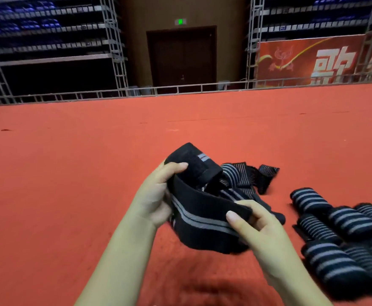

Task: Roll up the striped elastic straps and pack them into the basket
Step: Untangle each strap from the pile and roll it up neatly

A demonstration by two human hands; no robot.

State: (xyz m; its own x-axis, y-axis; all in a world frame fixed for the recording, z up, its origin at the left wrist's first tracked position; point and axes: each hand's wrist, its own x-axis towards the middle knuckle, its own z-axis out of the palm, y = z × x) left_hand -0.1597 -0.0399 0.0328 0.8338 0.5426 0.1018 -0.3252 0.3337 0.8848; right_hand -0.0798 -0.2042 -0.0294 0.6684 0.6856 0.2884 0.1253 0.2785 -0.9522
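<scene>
Right hand (255, 226) pinches the near end of a black grey-striped elastic strap (202, 217); left hand (156, 195) grips its looped far end, above the red carpet (70, 173). Right of the strap: rolled straps (335, 235). Beyond it: loose straps (244, 180). Farthest: dark door (181, 56).

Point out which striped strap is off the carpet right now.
The strap held between left hand and right hand; the loose pile and rolled straps lie on the carpet.

Black strap (202, 217) showing grey stripes, rolled straps (335, 235) showing black with grey bands, carpet (70, 173) glowing orange-red.
</scene>
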